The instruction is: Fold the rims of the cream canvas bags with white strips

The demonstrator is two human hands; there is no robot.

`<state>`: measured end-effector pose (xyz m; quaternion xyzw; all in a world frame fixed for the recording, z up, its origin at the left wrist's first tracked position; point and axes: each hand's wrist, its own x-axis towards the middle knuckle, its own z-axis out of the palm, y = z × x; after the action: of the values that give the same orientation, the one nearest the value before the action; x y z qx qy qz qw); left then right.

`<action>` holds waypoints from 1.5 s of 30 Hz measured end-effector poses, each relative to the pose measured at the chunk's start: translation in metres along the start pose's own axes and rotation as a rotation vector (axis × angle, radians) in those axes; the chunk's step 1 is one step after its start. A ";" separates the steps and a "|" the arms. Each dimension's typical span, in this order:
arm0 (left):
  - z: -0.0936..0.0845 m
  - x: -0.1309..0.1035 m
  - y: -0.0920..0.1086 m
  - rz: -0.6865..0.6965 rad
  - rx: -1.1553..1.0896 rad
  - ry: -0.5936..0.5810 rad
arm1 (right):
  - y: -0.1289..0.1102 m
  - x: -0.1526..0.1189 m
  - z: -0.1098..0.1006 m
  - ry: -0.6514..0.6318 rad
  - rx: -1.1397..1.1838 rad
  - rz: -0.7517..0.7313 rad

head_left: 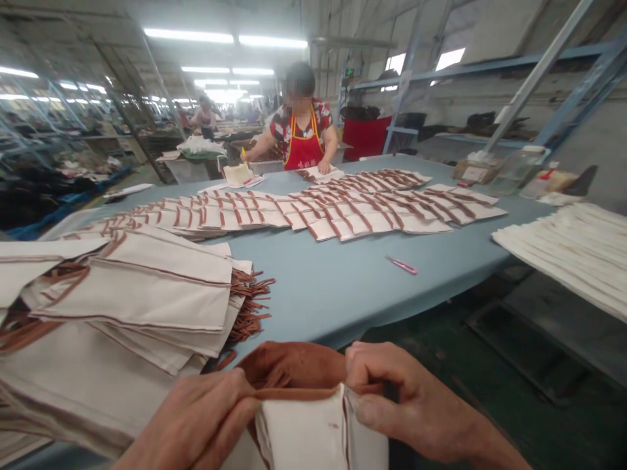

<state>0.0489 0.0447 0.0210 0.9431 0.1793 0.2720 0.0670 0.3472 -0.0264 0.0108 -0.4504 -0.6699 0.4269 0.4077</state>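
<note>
Close to me at the bottom, a cream fabric bag piece (301,427) with brown trim is held up at its top edge. My left hand (196,418) has its fingers closed on the left end of that edge. My right hand (401,398) pinches the right corner, thumb in front and fingers behind. Brown lining (304,362) and some thin brown strips show inside the opening. To the left lies a pile of similar cream pieces (161,281), with brown fringe strips (252,303) sticking out on its right side.
Rows of overlapping cream pieces (343,215) spread across the blue-grey table (313,287). Pink thread snips (401,265) lie nearer the right. A co-worker in a red apron (304,143) works at the far side. White stacked fabric (573,248) and a clear jar (522,170) stand right.
</note>
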 end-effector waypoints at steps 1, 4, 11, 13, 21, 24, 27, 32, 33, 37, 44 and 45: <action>0.008 -0.002 -0.002 -0.011 0.011 0.024 | -0.007 -0.001 0.001 -0.016 0.038 0.021; 0.035 -0.003 -0.004 -0.057 -0.069 0.087 | -0.027 0.003 0.002 -0.088 0.100 0.112; 0.028 0.028 0.007 -0.232 -0.595 -0.086 | -0.032 0.020 0.006 -0.210 0.142 0.086; 0.021 0.040 0.012 -0.231 -0.712 -0.125 | -0.030 0.023 0.007 -0.209 0.162 0.060; 0.036 0.053 0.007 -0.392 -1.023 -0.259 | -0.019 0.025 0.009 -0.145 0.039 0.122; 0.040 0.053 0.004 -0.439 -1.178 -0.291 | -0.008 0.026 0.013 -0.154 0.053 0.119; 0.039 0.052 0.002 -0.473 -1.205 -0.319 | 0.002 0.029 0.017 -0.166 0.103 0.089; 0.029 0.049 -0.001 -0.449 -1.173 -0.383 | 0.001 0.028 0.020 -0.173 0.113 0.055; 0.027 0.049 0.000 -0.436 -1.159 -0.390 | -0.002 0.026 0.020 -0.163 0.098 0.042; 0.023 0.050 0.002 -0.422 -1.139 -0.399 | -0.014 0.021 0.026 -0.071 0.004 0.040; 0.032 0.046 -0.001 -0.425 -1.156 -0.398 | -0.007 0.024 0.032 -0.079 0.064 0.062; 0.034 0.044 -0.002 -0.431 -1.157 -0.397 | -0.004 0.024 0.031 -0.097 0.080 0.059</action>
<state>0.1014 0.0618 0.0134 0.7299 0.1734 0.1255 0.6491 0.3106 -0.0110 0.0093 -0.4321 -0.6575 0.4865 0.3798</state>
